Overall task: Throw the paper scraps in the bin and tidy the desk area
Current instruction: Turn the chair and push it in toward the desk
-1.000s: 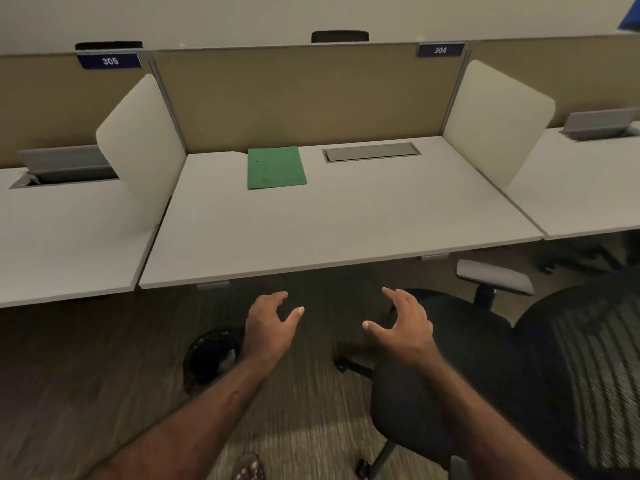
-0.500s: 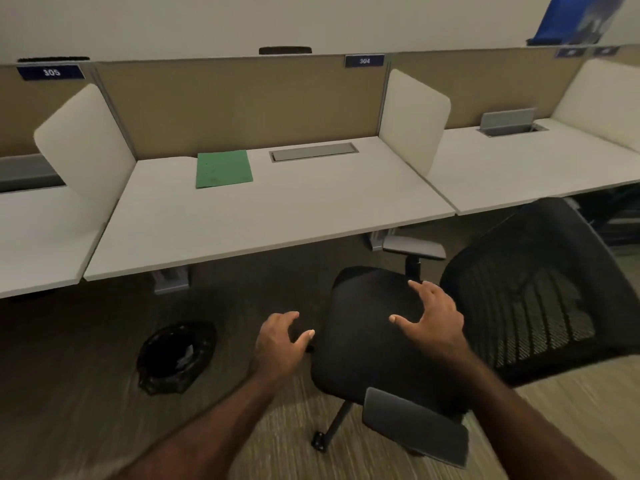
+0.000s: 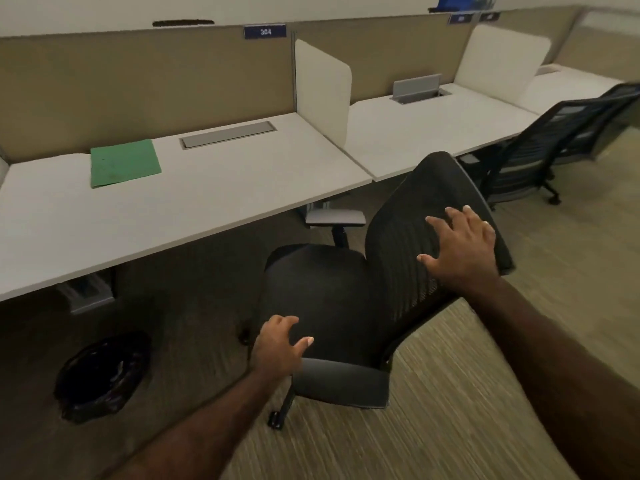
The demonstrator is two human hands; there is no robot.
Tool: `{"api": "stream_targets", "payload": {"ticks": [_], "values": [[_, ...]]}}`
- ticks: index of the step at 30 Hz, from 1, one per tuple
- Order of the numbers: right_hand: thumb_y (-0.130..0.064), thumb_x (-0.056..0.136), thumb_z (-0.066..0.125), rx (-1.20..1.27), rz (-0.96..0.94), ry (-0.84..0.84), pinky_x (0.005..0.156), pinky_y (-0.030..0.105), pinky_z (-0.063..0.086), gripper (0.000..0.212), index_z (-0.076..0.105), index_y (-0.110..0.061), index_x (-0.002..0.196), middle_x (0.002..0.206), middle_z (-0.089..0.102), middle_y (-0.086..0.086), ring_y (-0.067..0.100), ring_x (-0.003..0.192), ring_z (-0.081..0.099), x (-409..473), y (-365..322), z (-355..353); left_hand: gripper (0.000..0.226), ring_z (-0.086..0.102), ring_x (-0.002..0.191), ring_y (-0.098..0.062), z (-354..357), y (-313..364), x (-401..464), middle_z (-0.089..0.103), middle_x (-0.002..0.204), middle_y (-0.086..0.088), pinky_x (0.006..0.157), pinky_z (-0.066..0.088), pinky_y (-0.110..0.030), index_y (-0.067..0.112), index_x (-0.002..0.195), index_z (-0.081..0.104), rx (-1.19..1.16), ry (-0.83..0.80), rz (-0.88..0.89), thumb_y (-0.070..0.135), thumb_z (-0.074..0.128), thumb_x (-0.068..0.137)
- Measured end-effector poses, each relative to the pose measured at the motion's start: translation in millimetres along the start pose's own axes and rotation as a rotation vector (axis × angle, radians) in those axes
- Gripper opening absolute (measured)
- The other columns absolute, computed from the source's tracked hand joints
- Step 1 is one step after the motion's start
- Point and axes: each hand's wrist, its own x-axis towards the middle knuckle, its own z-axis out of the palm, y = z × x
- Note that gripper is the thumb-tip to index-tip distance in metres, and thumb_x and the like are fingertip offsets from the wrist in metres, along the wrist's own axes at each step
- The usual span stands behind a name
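A black mesh office chair [image 3: 332, 299] stands turned sideways in front of the white desk [image 3: 194, 209]. My right hand [image 3: 460, 247] lies flat, fingers spread, on top of the chair's backrest. My left hand [image 3: 277, 348] hovers open just over the near grey armrest [image 3: 343, 382], holding nothing. A green folder [image 3: 124, 162] lies at the back left of the desk. A black-lined bin [image 3: 100, 375] sits on the carpet under the desk's left part. No paper scraps show on the desk.
White divider panels [image 3: 322, 95] separate the desks. A grey cable hatch [image 3: 228, 134] is set into the desk's back. More black chairs [image 3: 540, 150] stand at the right desks. Striped carpet [image 3: 450, 410] stretches to the right and front.
The view swung right. My right hand went from over the seat up onto the backrest. My left hand moved toward the near armrest. The chair now sits more central.
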Motion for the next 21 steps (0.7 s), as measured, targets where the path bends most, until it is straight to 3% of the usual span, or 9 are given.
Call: {"api": "stream_targets", "payload": {"ticks": [5,8,12,17,21], "values": [[-0.056,0.083,0.078,-0.06,0.12,-0.152,0.121,0.072,0.022,0.088,0.038,-0.032,0.157,0.173,0.016,0.008,0.038,0.16,0.007,-1.8,40.4,-4.4,0.068,0.053,0.124,-0.012,35.0,6.7,-1.1,0.05,0.139,0.009,0.098,0.054,-0.033,0.035,0.138,0.052,0.046,-0.2,-0.033,0.057,0.077,0.079],[-0.055,0.081,0.081,-0.003,0.122,-0.156,0.116,0.07,0.033,0.089,0.039,-0.031,0.156,0.174,0.012,0.007,0.036,0.16,0.007,-2.5,49.8,-2.9,0.08,0.053,0.126,-0.014,46.4,4.6,-2.9,0.048,0.143,0.008,0.102,0.055,-0.039,0.037,0.143,0.046,0.038,-0.32,-0.08,0.06,0.078,0.073],[-0.051,0.077,0.085,0.094,0.15,-0.176,0.116,0.068,0.036,0.096,0.037,-0.031,0.157,0.174,0.01,0.008,0.036,0.16,0.005,0.6,55.3,0.1,0.09,0.048,0.137,-0.021,58.7,-0.5,-2.8,0.043,0.154,0.002,0.111,0.047,-0.047,0.035,0.151,0.038,0.173,-0.517,-0.072,0.061,0.076,0.074],[-0.05,0.078,0.085,0.212,0.107,-0.149,0.12,0.063,0.031,0.083,0.049,-0.032,0.151,0.17,0.024,0.008,0.035,0.157,0.015,7.1,69.5,2.4,0.079,0.048,0.136,-0.027,62.9,-12.0,-2.3,0.045,0.151,-0.003,0.111,0.045,-0.05,0.035,0.149,0.038,0.401,-0.645,0.031,0.052,0.075,0.081],[-0.047,0.079,0.085,0.386,0.1,-0.102,0.115,0.058,0.034,0.066,0.062,-0.034,0.14,0.157,0.042,0.005,0.034,0.147,0.03,15.7,88.5,0.5,0.092,0.038,0.143,-0.029,63.1,-23.2,-0.2,0.03,0.159,-0.005,0.116,0.039,-0.05,0.033,0.157,0.024,0.568,-0.708,0.15,0.044,0.077,0.082]]}}
